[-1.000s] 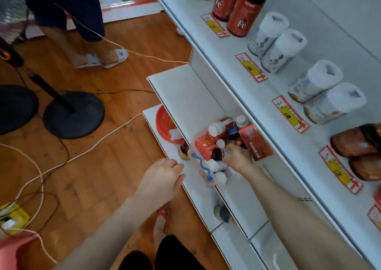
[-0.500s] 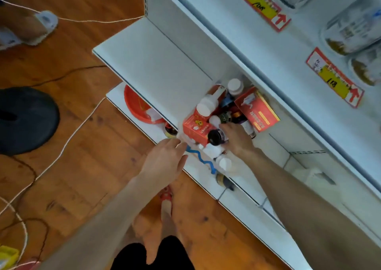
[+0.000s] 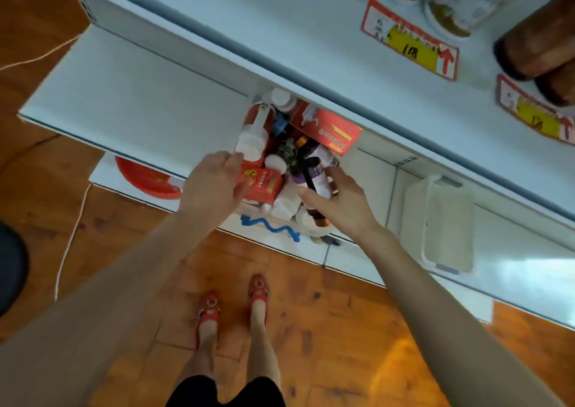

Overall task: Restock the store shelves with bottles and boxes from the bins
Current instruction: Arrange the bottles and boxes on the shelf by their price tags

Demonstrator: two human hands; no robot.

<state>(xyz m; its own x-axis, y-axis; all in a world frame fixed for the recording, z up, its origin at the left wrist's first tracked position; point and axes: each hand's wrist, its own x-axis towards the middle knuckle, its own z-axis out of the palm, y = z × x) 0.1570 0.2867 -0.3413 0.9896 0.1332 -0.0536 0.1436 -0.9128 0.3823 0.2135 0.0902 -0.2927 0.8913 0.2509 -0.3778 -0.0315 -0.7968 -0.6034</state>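
While the left hand (image 3: 214,186) pinches a red box (image 3: 264,186) in the bin (image 3: 311,230), the right hand (image 3: 340,203) grips a purple-labelled bottle (image 3: 315,174).

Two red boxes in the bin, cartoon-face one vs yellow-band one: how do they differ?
The cartoon box lies at the bin front; the band box leans at the back, under the shelf.
The cartoon box bears a yellow face, the band box a yellow strip.
The band box looks larger than the cartoon box.
The left hand touches the cartoon box, grip unclear; no hand touches the band box.
Both are red.
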